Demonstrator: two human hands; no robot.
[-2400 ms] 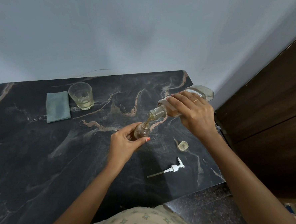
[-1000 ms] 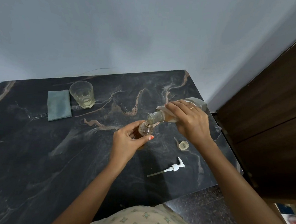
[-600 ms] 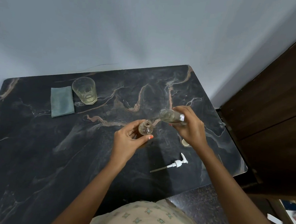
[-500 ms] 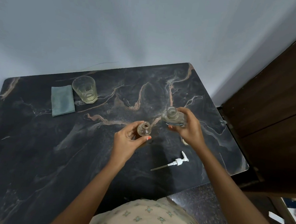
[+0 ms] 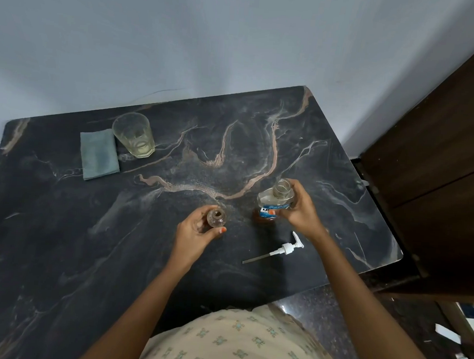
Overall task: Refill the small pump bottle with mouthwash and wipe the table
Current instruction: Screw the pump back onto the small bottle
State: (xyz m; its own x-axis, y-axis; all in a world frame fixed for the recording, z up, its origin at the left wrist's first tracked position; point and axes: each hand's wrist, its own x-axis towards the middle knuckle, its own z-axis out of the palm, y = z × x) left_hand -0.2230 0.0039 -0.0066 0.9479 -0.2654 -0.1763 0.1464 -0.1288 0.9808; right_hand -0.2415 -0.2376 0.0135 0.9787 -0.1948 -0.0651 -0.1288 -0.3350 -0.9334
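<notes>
My left hand point(image 5: 192, 233) grips the small clear pump bottle point(image 5: 216, 219), which stands upright and uncapped on the dark marble table point(image 5: 60, 238). To its right my right hand point(image 5: 300, 211) holds the larger mouthwash bottle point(image 5: 273, 202) upright, its mouth open, its base on or just above the table. The white pump head point(image 5: 281, 249) with its long tube lies on the table below my right hand. A folded grey-green cloth point(image 5: 99, 154) lies at the back left. The mouthwash bottle's cap is hidden behind my right hand.
A clear drinking glass point(image 5: 134, 135) with a little pale liquid stands beside the cloth. A dark wooden cabinet point(image 5: 439, 164) rises just past the table's right edge. The wall runs along the table's far edge.
My right hand tipped the mouthwash bottle back from pouring into the small bottle to upright and lowered it to the right. My left hand kept hold of the small bottle.
</notes>
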